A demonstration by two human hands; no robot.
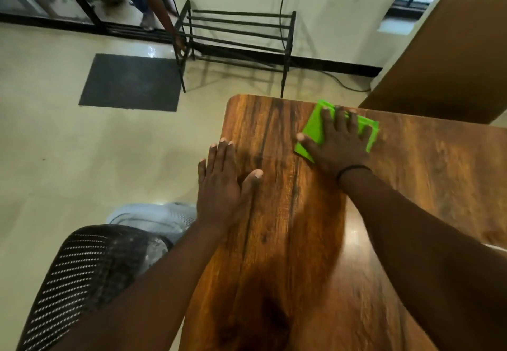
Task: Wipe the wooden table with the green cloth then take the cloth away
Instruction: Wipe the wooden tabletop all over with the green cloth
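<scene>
A folded bright green cloth point(315, 128) lies flat on the wooden table point(274, 213) near its far edge. My right hand point(338, 143) presses down on the cloth with fingers spread, covering its middle. My left hand point(223, 183) rests flat on the table's left edge, fingers apart, holding nothing. The table's dark-grained top fills the lower right of the view.
A brown chair back point(444, 57) stands at the table's far right. A black metal rack point(236, 40) stands against the wall beyond the table. A dark floor mat point(131, 81) lies on the pale floor at left. A white shoe point(156, 219) shows below my left hand.
</scene>
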